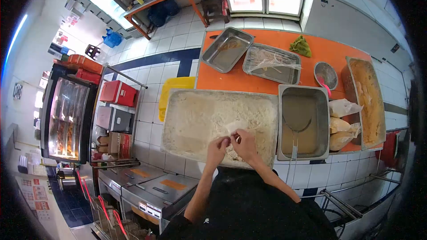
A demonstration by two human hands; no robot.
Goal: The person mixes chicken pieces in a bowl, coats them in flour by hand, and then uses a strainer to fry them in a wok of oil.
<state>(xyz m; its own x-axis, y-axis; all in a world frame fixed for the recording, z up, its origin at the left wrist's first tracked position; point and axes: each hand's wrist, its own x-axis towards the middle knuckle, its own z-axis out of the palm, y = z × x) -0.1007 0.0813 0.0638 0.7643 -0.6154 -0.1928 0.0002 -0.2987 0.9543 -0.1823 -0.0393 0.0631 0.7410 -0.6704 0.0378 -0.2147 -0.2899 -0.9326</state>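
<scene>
My left hand (217,149) and my right hand (244,145) meet over the front part of a wide metal tray (165,129) of pale flour (191,115). Both are closed, thumbs and fingers pinched together almost tip to tip. A small whitish, filmy-looking piece (234,126) shows just beyond the fingertips; I cannot tell what it is. Lumpy, crumbly flour covers the tray's right half, while the left half looks smoother. Just right of the tray stands a deep metal pan (326,120) of cloudy liquid, with a long-handled strainer (295,144) resting in it.
On the orange table (271,38) are an open metal pan (227,50), a film-covered pan (272,64), a green cloth (300,46), a bowl (326,74) with a pink handle, several plastic bags (342,126) and a long orange-brown-filled tray (371,102). A yellow crate (171,89) sits left; fryers (155,191) stand front left.
</scene>
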